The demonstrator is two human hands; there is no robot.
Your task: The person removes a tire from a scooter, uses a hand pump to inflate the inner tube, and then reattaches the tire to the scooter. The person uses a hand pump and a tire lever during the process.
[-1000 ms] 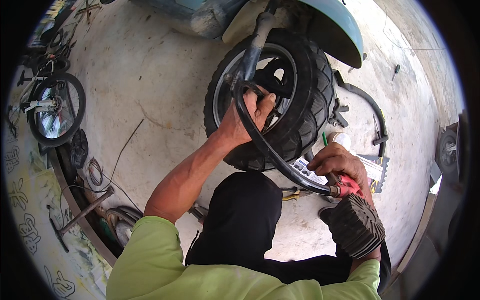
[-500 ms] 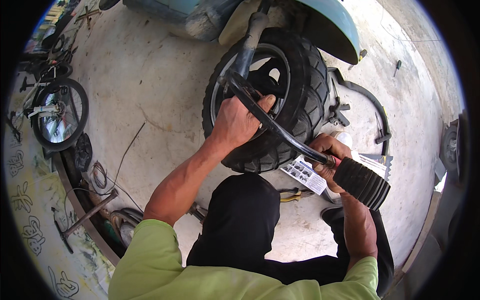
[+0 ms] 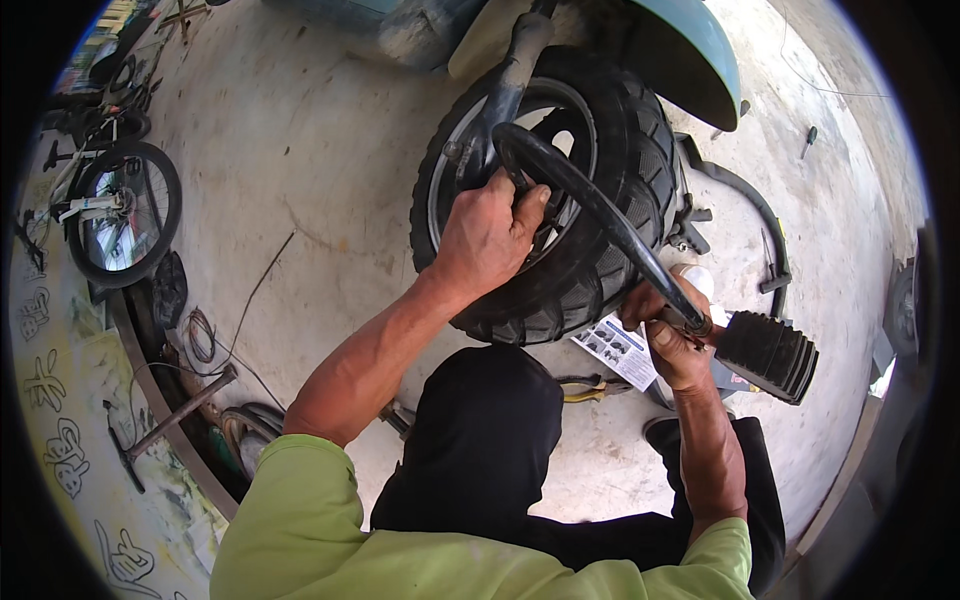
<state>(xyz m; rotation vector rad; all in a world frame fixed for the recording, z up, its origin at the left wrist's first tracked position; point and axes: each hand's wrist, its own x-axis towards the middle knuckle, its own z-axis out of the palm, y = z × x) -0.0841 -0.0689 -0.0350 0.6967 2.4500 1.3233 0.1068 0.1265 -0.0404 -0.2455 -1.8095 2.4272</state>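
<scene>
Holds a black hose point(image 3: 610, 215) in an arch in front of a chunky-treaded tyre point(image 3: 645, 190), well in from the left edge of the concrete floor point(image 3: 330, 150) and just below a pale blue fender point(image 3: 690, 60). Clasps the hose's far end between thumb and bent fingers of the left hand point(image 3: 487, 228), at the opening of the wheel rim point(image 3: 593, 150); cannot make out the left fingertips, hidden behind the knuckles. Wraps the right hand point(image 3: 672, 335) firmly around the near end of the hose, at the metal collar of a hand tool with a ribbed black head point(image 3: 768, 355), angled toward the floor's right edge. Judging by the smooth curve, probably stiff yet springy along the hose, and inclined to whip round if freed at one end. Likely head-heavy in the tool, with most weight beyond the fist; best taken by the collar or body close to the head, not by the hose alone. Perhaps a little slippery on the hose's shiny skin, so worth gripping right at the end. Seems hardly fragile, apart from the tight bend above the left hand. Nearby on the floor, shows a printed sheet point(image 3: 615, 350) and yellow-handled pliers point(image 3: 585, 392), with a screwdriver point(image 3: 809, 142) toward the right edge.
</scene>
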